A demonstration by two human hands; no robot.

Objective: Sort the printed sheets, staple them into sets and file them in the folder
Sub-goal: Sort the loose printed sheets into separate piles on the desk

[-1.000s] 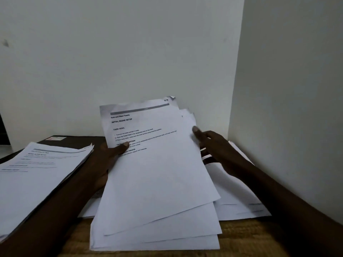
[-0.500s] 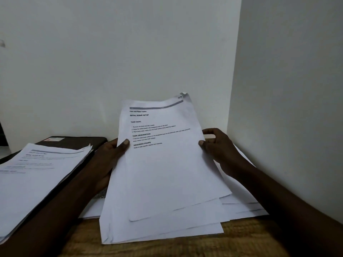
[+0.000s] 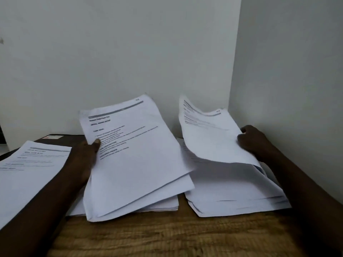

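Observation:
My left hand (image 3: 87,156) grips a bundle of printed sheets (image 3: 137,156) by its left edge, thumb on the top page, tilted above a flat stack (image 3: 167,205) on the desk. My right hand (image 3: 257,143) pinches the right edge of one printed sheet (image 3: 211,138), which curls up over a second pile of sheets (image 3: 235,191) at the right. A third stack of printed pages (image 3: 27,173) lies at the left on a dark folder (image 3: 61,139).
The wooden desk (image 3: 167,236) sits in a corner, with a white wall (image 3: 120,52) behind and another white wall (image 3: 297,89) close on the right. A small label (image 3: 52,137) shows on the folder's far end.
My right hand has pulled the top sheet off the held bundle and carried it right over the right pile. My left hand keeps the remaining bundle, now tilted more to the left.

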